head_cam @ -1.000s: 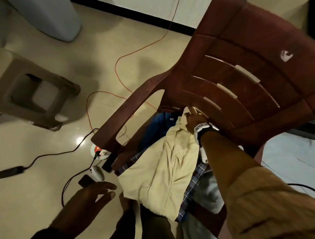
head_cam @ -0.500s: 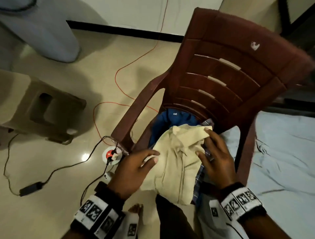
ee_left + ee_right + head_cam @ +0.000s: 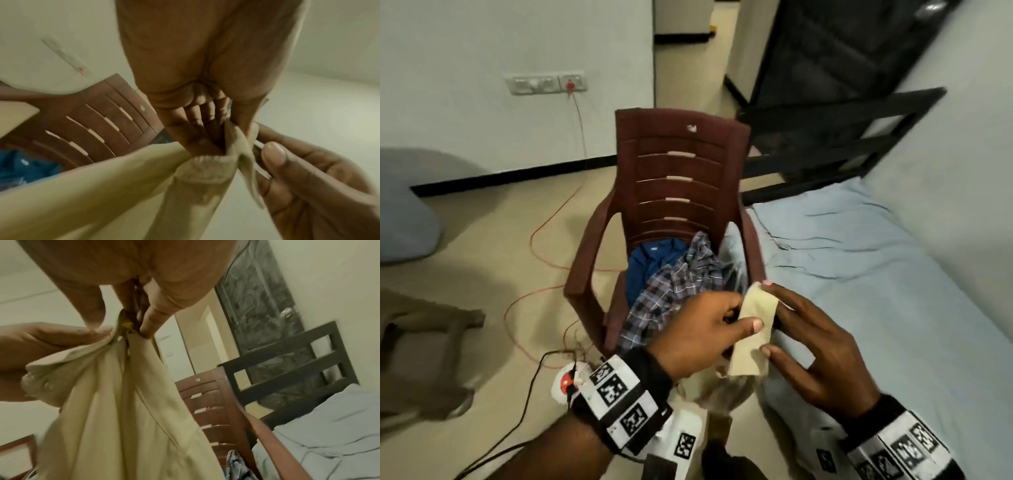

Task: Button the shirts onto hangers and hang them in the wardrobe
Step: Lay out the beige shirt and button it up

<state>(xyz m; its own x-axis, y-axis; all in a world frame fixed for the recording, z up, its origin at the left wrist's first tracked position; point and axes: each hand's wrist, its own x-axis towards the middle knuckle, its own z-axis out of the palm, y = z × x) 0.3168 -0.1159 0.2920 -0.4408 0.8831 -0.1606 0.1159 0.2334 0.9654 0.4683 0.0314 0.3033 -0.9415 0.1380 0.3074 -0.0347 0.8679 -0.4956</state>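
Note:
A cream shirt (image 3: 755, 329) hangs in the air in front of the brown plastic chair (image 3: 681, 164). My left hand (image 3: 709, 329) grips its upper edge, thumb over the cloth. My right hand (image 3: 811, 339) pinches the same edge from the other side. In the left wrist view the cream shirt (image 3: 115, 181) bunches between my fingers and drops down. In the right wrist view the cream shirt (image 3: 115, 402) falls in long folds below both hands. A blue shirt (image 3: 650, 263) and a checked shirt (image 3: 671, 291) lie on the chair seat. No hanger is in view.
A bed with a light blue sheet (image 3: 876, 274) and a dark frame (image 3: 825, 137) stands on the right. A plastic stool (image 3: 424, 346) is on the left. An orange cable (image 3: 544, 233) and a black cable (image 3: 527, 404) run across the floor by a power strip (image 3: 565, 380).
The cream shirt has come up off the chair seat and now hangs between both hands. The blue and checked shirts beneath it are uncovered. My view has risen to take in the room.

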